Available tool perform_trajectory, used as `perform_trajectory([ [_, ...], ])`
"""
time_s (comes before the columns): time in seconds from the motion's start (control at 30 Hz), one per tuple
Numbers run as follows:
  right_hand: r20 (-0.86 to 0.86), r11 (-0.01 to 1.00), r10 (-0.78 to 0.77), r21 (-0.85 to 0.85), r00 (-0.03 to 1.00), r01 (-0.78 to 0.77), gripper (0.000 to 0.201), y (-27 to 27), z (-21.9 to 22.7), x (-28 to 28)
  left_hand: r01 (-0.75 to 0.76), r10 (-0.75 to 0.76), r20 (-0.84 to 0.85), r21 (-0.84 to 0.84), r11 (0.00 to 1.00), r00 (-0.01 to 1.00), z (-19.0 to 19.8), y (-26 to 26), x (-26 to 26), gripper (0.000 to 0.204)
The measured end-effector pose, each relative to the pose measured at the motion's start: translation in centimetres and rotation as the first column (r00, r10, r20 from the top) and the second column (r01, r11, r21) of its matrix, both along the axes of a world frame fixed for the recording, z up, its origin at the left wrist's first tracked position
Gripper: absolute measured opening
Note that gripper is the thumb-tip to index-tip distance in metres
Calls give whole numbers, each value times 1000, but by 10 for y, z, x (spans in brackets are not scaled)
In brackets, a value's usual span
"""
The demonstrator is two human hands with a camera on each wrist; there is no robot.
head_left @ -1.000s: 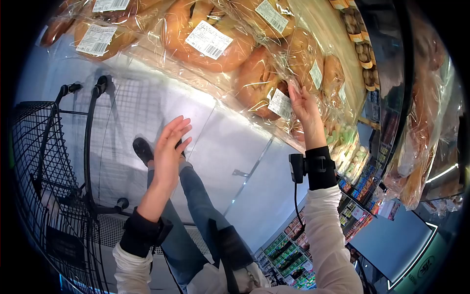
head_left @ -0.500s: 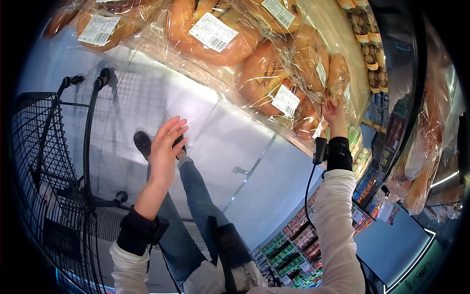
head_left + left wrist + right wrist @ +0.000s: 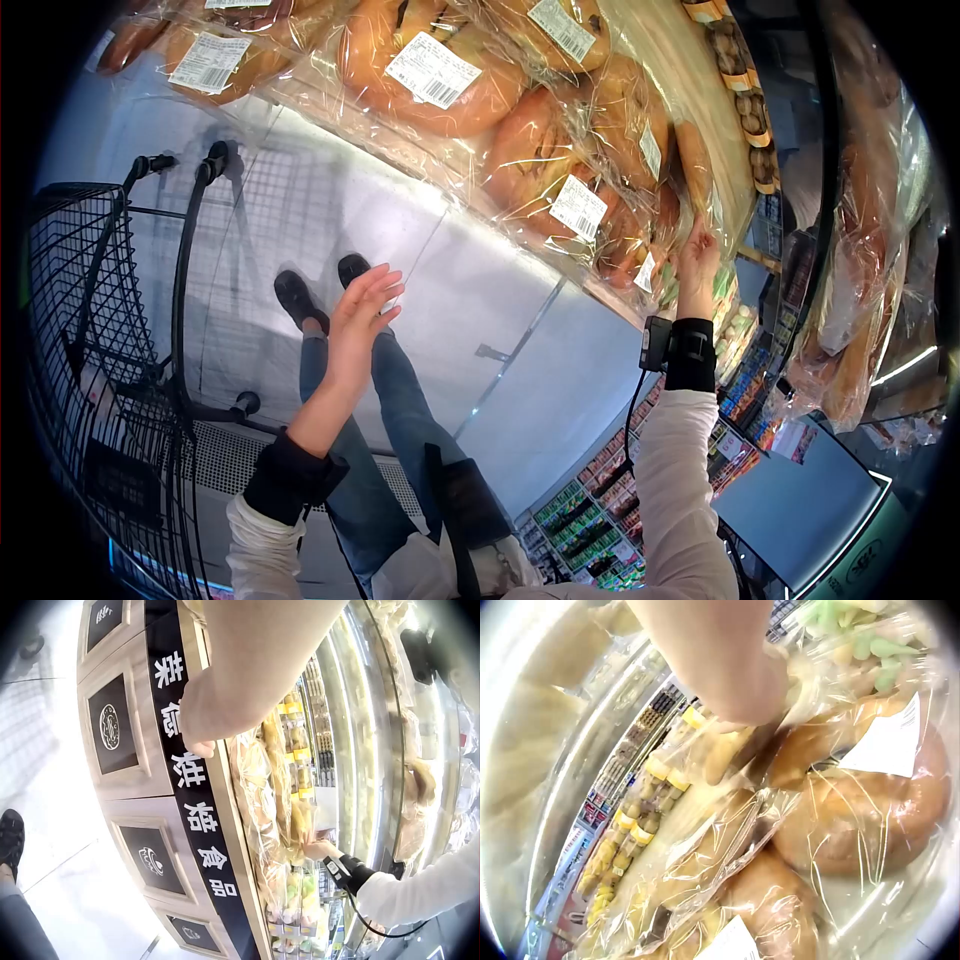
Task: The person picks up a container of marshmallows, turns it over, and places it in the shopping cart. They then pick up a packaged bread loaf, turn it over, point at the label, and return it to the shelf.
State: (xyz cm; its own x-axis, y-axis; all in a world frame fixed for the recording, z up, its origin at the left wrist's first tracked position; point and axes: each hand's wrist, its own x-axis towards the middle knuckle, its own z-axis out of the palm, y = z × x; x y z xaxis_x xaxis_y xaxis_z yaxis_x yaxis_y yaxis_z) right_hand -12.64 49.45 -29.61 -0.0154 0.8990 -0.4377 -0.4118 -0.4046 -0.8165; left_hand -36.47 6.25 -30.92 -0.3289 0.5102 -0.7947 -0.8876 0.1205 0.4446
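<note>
In the head view my right hand (image 3: 697, 265) pinches the near end of a long bread (image 3: 693, 165) in clear plastic, at the right side of the bread display. The right wrist view shows that hand (image 3: 742, 675) over the bagged bread (image 3: 724, 754), its fingertips partly hidden. My left hand (image 3: 360, 318) hangs above the floor in front of the display, fingers extended and holding nothing. Beside the long bread lie a bagged loaf (image 3: 628, 110) and a round bread (image 3: 530, 150) with a white label (image 3: 578, 208).
A black wire cart (image 3: 85, 300) stands at the left. Large bagged breads (image 3: 430, 70) cover the display, whose wooden edge (image 3: 238, 847) shows in the left wrist view. More bagged loaves (image 3: 860, 230) sit beyond a dark curved rail, near packs of small round items (image 3: 752, 110).
My right hand has moved rightward from the labelled round bread to the long bread and grips its end; the long bread has shifted and turned slightly. My left hand stays raised, nearly in place.
</note>
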Motion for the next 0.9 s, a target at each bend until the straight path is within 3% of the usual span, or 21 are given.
perform_trajectory([
  [0.03, -156, 989, -142, -59, 978, 134, 25, -1, 3, 3, 0, 0, 6, 5, 1000, 1000, 0, 0, 1, 37],
  [0.07, -62, 997, -62, -44, 996, 59, 27, 4, -10, 27, -1, 1, 12, 12, 1000, 1000, 0, -1, 3, 37],
  [0.17, -13, 975, 49, -216, 999, -50, 27, -16, -39, 41, -1, 1, 9, 7, 1000, 1000, 1, 1, 5, 37],
  [0.37, 209, 975, -5, -215, 978, 51, 19, -21, -46, 38, -3, 3, -14, 11, 1000, 1000, 13, -1, 5, 38],
  [0.4, 198, 975, 115, -209, 974, -72, 18, -8, -59, 60, -8, 8, -26, 12, 1000, 1000, 13, -3, 7, 36],
  [0.47, 162, 966, 168, -223, 972, -130, 18, -13, -51, 60, -10, 10, -19, 26, 1000, 1000, 11, -6, 9, 35],
  [0.5, 249, 964, 224, -201, 942, -176, 19, -19, -46, 60, -29, 30, -25, 28, 999, 999, 13, -8, 7, 34],
  [0.53, 160, 966, 192, -207, 968, -157, 19, -6, -61, 82, -11, 11, -33, 5, 1000, 999, 20, -7, 3, 32],
  [0.63, 295, 984, 102, -168, 950, -53, 19, -40, -34, 59, -69, 71, -51, 38, 997, 996, 27, -9, -1, 32],
  [0.7, 358, 991, 119, -104, 926, -88, 19, -82, -1, 20, -117, 119, -61, 35, 993, 991, 33, -11, -4, 31],
  [0.8, 399, 943, 317, -40, 860, -329, 20, -142, 26, -34, -162, 162, -49, 18, 987, 986, 38, -15, -8, 30],
  [0.9, 338, 851, 507, -53, 793, -522, 23, -191, 23, -74, -193, 193, -32, 1, 981, 981, 45, -23, -14, 30],
])
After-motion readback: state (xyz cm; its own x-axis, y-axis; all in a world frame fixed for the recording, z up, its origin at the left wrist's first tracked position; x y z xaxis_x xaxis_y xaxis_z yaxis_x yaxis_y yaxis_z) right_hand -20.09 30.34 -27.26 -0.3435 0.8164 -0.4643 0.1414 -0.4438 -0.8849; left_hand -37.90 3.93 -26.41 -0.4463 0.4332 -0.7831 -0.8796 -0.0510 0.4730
